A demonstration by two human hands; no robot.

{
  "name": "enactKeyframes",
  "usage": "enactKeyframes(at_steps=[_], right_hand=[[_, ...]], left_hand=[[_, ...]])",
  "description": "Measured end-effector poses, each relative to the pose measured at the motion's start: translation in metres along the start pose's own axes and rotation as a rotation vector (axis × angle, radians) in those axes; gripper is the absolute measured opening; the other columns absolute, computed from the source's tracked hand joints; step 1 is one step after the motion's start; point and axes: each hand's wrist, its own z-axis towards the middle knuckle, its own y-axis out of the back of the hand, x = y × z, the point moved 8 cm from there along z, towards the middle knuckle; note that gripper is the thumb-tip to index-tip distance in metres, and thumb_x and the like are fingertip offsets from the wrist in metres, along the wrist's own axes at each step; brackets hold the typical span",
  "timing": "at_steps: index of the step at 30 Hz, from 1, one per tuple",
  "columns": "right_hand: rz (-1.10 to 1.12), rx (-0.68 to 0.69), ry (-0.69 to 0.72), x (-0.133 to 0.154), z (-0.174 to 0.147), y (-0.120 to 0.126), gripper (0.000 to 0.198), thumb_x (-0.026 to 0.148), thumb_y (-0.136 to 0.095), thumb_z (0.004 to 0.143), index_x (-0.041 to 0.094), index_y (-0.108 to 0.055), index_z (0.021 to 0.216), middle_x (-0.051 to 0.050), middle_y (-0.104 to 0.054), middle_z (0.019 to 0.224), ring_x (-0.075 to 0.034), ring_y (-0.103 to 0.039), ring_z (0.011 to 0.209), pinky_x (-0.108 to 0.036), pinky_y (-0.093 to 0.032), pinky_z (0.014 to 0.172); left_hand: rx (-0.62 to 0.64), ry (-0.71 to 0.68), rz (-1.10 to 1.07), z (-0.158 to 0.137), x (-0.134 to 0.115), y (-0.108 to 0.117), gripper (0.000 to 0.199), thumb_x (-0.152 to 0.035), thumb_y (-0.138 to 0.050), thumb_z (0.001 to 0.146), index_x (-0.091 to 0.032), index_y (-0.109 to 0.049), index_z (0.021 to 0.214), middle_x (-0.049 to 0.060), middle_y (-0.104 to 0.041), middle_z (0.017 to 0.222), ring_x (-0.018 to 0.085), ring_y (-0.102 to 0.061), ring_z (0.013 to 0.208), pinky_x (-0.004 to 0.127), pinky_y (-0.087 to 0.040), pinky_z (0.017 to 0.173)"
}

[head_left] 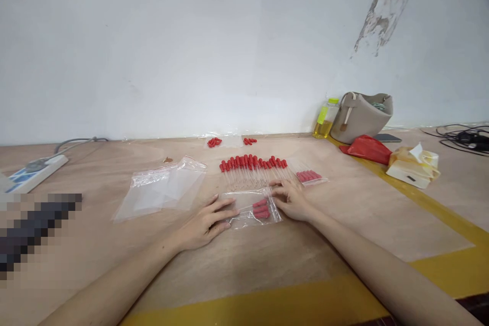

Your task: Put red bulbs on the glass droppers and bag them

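A clear zip-lock bag (244, 218) lies in front of me with several red-bulbed droppers (261, 209) inside, bulbs toward its right end. My left hand (208, 221) rests with fingers spread on the bag's left side. At the zip end, my right hand (290, 199) has its fingers bent around the bag's edge. Just beyond the bag is a row of loose glass droppers (250, 163) with red rubber bulbs pointing away from me. To the right of the row lies another filled zip-lock bag (309, 177).
Flat clear bags (160, 188) overlap on the left. Red bulbs (214, 142) sit near the wall. A power strip (38, 173) is at far left. On the right are a bottle (325, 119), a grey handbag (362, 119), a red packet (369, 150), a tissue pack (412, 165) and black cables (468, 137).
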Motion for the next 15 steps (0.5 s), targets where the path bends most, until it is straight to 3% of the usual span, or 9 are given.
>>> enactKeyframes(at_steps=[7,15], right_hand=[[-0.19,-0.174,-0.272,-0.038,0.033,0.029,0.015,0.026,-0.051,0.071,0.021,-0.064,0.077,-0.002,-0.064,0.076,-0.018,-0.055,0.079,-0.028,-0.037,0.071],[-0.39,-0.063,-0.599,-0.054,0.066,0.013,0.02,0.027,-0.05,0.071,0.018,-0.066,0.078,-0.011,-0.064,0.087,-0.026,-0.055,0.091,-0.036,-0.035,0.078]], left_hand=[[0.007,-0.01,-0.028,0.001,-0.001,0.001,0.036,-0.03,-0.036,0.09,-0.03,-0.04,0.126,0.001,-0.042,0.131,0.017,-0.034,0.122,0.043,-0.019,0.106],[0.021,0.019,-0.032,0.0,0.002,0.0,0.036,-0.033,-0.036,0.09,-0.029,-0.043,0.125,0.002,-0.037,0.135,0.02,-0.025,0.127,0.042,-0.02,0.105]])
